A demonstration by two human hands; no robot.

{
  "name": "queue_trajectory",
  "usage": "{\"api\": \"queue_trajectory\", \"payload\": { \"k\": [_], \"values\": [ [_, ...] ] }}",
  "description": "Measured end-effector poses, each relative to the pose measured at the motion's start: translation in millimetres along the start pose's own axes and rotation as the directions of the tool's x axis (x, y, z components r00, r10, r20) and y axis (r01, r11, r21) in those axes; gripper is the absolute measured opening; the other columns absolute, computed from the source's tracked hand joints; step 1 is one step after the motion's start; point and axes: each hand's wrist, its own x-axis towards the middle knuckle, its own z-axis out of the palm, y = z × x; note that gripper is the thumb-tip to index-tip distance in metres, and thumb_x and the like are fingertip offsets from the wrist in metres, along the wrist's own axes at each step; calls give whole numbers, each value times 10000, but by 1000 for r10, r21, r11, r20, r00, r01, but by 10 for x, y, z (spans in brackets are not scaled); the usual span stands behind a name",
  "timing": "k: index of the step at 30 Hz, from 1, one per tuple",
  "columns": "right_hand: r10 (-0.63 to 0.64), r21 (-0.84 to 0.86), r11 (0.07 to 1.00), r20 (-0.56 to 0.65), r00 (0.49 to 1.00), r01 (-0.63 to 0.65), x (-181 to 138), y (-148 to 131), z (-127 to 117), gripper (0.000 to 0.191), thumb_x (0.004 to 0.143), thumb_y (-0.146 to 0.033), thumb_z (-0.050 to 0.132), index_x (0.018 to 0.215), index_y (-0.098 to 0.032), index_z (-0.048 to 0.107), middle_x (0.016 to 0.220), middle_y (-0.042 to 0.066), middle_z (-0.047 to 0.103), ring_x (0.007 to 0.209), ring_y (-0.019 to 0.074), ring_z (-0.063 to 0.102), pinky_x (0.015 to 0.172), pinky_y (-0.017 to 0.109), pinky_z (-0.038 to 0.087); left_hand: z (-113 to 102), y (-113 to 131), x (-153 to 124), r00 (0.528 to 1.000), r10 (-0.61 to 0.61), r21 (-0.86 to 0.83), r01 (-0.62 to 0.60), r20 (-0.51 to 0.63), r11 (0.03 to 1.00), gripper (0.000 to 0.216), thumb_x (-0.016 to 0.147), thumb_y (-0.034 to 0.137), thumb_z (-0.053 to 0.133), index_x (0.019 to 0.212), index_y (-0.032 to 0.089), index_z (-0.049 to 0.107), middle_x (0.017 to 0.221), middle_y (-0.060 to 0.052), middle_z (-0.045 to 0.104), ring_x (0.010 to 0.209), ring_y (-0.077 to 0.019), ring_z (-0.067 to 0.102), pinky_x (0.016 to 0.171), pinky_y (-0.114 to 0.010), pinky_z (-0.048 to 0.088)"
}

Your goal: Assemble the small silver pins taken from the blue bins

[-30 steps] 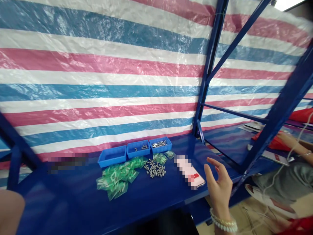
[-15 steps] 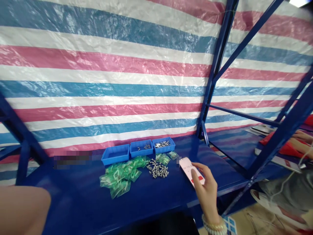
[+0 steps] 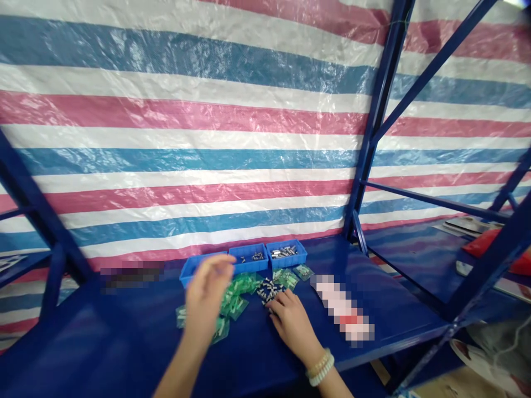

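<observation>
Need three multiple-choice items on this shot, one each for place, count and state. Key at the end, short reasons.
1. What is the person's right hand on?
A) a striped plastic tarp
B) a small heap of silver metal fasteners
C) a phone

2. How many rectangular blue plastic bins stand on the blue steel shelf?
A) two
B) three
C) five

3. What state is the middle bin in?
A) empty
B) holding small metal parts
C) shut with a lid

1: B, the fingers lie on the heap.
2: B, three stand side by side, the leftmost partly behind the left hand.
3: B, the parts show in its open top.
</observation>
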Motion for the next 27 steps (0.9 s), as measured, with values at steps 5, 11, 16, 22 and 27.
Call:
{"api": "queue_trajectory", "payload": {
  "k": [5,11,16,22,27],
  "values": [
    [-8,-46,999,43,999,10,138,10,165,236,841,11,618,904,-191,723,987,90,684,1018,298,588,882,421,487,273,-470,-102,971,-12,-31,20,238,999,125,812,270,617,890,200,684,879,-44,723,833,-206,679,770,-330,553],
    [53,38,998,2,999,-53,182,51,244,250,841,56,569,865,-154,703,931,122,691,984,342,594,844,501,484,376,-681,30,961,-41,-59,59,275,996,161,797,278,602,926,203,663,880,-55,736,862,-224,692,813,-360,539],
    [83,266,962,-57,995,-65,224,113,175,265,827,62,566,823,-183,666,859,57,690,904,275,631,810,413,511,402,-786,30,959,-100,-107,133,267,985,174,783,318,625,909,201,654,860,-57,726,858,-231,698,835,-373,543],
    [140,568,822,-130,981,-42,419,72,50,133,904,-86,540,958,-191,602,874,34,703,792,180,701,704,255,562,415,-751,-78,927,-213,-180,277,310,944,231,773,376,680,914,194,658,850,-54,733,813,-239,737,762,-358,597],
    [132,676,736,-208,969,45,250,-195,-26,209,851,-97,609,1004,-225,671,870,19,725,789,180,703,735,252,556,370,-629,-368,894,-326,-263,408,306,874,305,746,455,744,901,196,704,903,-67,754,854,-250,732,746,-333,607]
  ]
}}
